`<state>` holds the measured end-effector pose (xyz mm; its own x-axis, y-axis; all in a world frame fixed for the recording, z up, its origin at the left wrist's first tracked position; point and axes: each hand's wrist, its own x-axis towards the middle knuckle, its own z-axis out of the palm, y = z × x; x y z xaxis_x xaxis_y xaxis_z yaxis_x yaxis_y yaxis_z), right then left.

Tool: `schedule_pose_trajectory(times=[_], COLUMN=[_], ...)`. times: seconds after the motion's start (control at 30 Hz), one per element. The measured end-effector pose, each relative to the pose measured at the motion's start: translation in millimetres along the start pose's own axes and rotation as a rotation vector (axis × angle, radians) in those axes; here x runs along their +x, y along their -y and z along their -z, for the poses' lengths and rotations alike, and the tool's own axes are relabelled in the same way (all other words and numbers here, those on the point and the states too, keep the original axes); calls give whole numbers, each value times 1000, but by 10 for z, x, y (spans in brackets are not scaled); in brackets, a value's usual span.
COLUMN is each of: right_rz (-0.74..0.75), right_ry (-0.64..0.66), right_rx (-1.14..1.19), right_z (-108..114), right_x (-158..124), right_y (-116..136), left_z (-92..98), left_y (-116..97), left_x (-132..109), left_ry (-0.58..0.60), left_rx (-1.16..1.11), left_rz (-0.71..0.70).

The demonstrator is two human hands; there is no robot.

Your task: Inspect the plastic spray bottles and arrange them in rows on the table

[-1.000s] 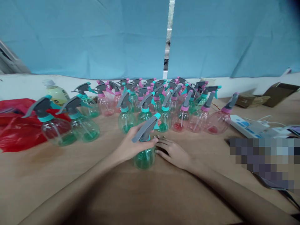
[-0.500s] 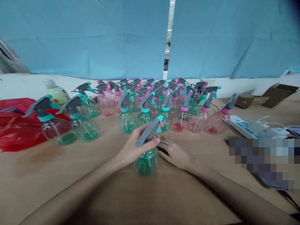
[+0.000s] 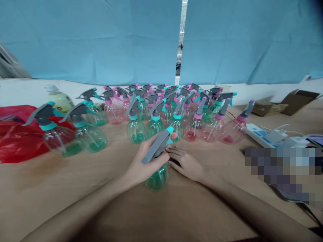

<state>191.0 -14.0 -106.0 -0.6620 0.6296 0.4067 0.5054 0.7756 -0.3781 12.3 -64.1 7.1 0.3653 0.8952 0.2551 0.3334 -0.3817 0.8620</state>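
Observation:
A clear green spray bottle [image 3: 156, 179] with a grey trigger head and turquoise nozzle stands on the wooden table in front of me. My left hand [image 3: 141, 161] is wrapped around its neck, just under the head, and hides the collar. The nozzle points away from me and to the right. To the right of the bottle, my right hand [image 3: 185, 163] lies low over the table with fingers stretched out. Its fingertips reach the bottle's side; whether they touch it, I cannot tell. Behind both hands stand green spray bottles [image 3: 155, 127] and pink spray bottles [image 3: 193, 131] in rows.
Two green spray bottles [image 3: 92, 137] stand at the left beside a red plastic bag [image 3: 20, 134]. Behind them is a pale bottle with a white cap [image 3: 59, 99]. At the right lie a white power strip [image 3: 259, 134] with cables and a cardboard box [image 3: 299, 102]. A blue sheet [image 3: 113, 40] hangs behind.
The spray head in my left hand has dipped slightly and shifted a little left, its rear end lower. My right hand stays almost in place beside the bottle.

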Motion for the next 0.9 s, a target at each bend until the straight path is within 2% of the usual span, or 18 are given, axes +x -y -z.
schedule_pose_trajectory(times=[0.33, 0.53, 0.7, 0.9], right_rz=[2, 7, 9, 17], right_ry=[24, 17, 24, 15], right_rx=[6, 8, 2, -1], right_z=[12, 3, 17, 3], right_x=[4, -2, -5, -3], right_y=[6, -10, 0, -19], left_z=[-42, -40, -39, -55], left_y=[71, 78, 41, 32], left_x=[6, 3, 15, 26], left_ry=[-8, -37, -29, -77], left_rx=[-110, -18, 8, 52], left_rz=[-42, -2, -33, -75])
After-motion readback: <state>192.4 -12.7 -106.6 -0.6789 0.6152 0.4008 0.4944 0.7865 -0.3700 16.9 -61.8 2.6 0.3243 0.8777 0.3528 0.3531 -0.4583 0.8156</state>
